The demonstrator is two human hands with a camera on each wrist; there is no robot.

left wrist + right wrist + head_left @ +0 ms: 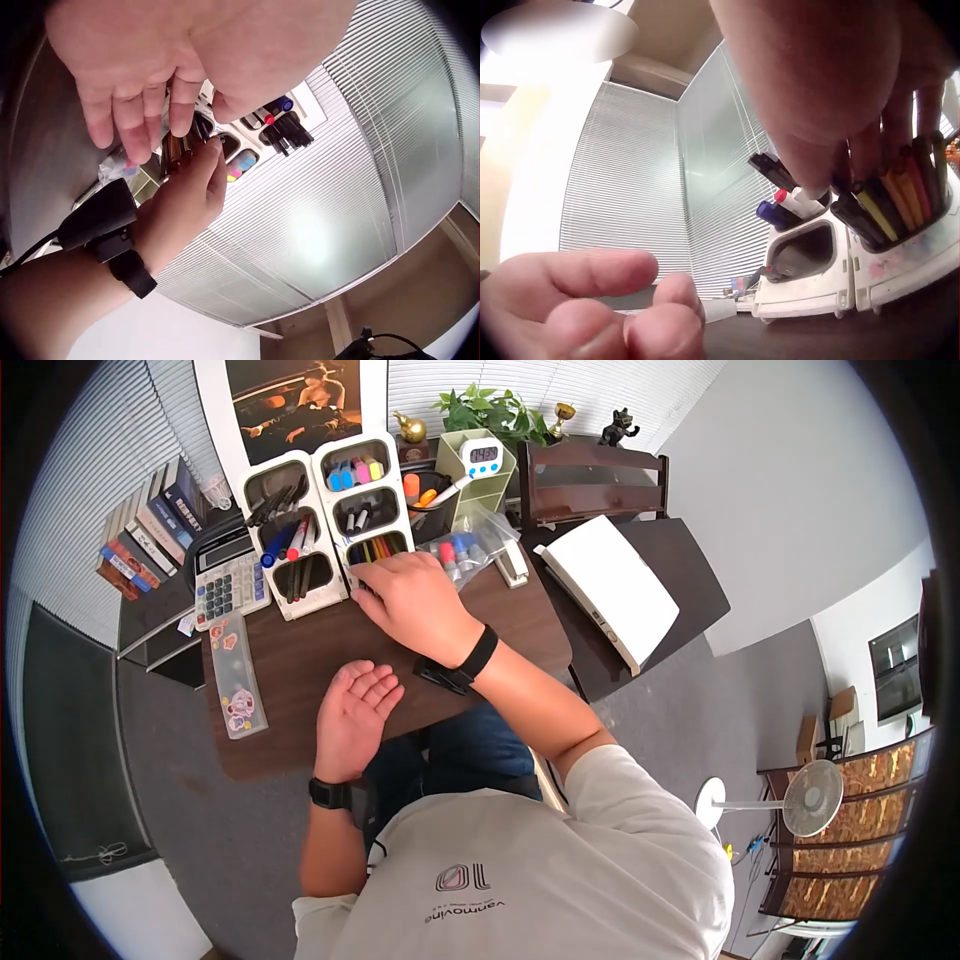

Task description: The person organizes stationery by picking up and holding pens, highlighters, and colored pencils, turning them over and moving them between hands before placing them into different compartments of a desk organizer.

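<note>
The right hand [415, 600] reaches over the front right compartment of a white organizer [326, 598]. In the right wrist view its extended fingers [866, 146] touch or hover at the tops of a row of coloured pens [904, 199]; contact is partly hidden. No pen is seen lifted out. Lower left of it, the left hand [352, 720] is held palm up above the desk's front, fingers loosely bent and holding nothing. The left wrist view shows that palm [172, 52] close up, with the right hand [196, 176] beyond it at the organizer.
Left of the organizer stand a calculator [232, 592] and a row of books [150, 530]. A stickered strip [235, 680] lies on the desk's left. Beyond the right hand are a plastic bag of markers [460, 552], a stapler [512, 565] and a white box [615, 590].
</note>
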